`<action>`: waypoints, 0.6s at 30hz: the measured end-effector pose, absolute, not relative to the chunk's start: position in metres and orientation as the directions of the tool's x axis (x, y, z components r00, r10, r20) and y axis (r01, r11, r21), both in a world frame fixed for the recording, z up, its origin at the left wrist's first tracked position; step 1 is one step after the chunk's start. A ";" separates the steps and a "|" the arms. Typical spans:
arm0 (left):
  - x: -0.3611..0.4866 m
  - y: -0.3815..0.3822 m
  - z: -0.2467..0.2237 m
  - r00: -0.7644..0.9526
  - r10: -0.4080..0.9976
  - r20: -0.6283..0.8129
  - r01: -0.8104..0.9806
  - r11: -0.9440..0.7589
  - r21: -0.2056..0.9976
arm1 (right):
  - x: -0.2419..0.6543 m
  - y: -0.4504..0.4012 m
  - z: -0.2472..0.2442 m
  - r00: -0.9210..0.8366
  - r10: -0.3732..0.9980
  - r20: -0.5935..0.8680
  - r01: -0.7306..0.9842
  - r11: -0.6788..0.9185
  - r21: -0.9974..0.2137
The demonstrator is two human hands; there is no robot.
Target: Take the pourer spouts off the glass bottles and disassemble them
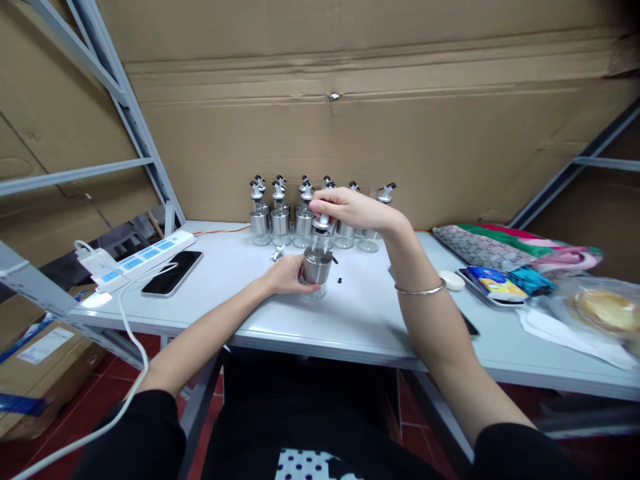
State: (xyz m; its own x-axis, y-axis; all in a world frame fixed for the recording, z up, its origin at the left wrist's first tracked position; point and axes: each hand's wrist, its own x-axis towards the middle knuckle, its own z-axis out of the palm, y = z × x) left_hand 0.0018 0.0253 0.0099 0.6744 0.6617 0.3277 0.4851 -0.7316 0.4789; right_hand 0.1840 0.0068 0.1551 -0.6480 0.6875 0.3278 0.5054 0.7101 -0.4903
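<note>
A glass oil bottle with a steel sleeve stands upright on the table in front of me. My left hand is wrapped round its lower body from the left. Above it, my right hand grips the silver pourer top at the bottle's mouth, its fingers closed. Just behind stand several like bottles with silver pourers and black flip caps. On the table lie a small silver pourer piece left of the held bottle and a tiny black piece right of it.
A phone and a white power strip with a cable lie at the left. To the right are folded cloth, a blue and yellow packet, a round white lid and bagged food. Cardboard walls the back.
</note>
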 end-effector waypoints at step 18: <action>0.001 0.026 0.008 0.671 0.673 0.311 0.524 -0.728 0.442 | 0.159 0.015 0.145 -0.473 0.633 0.613 0.368 0.774 -0.516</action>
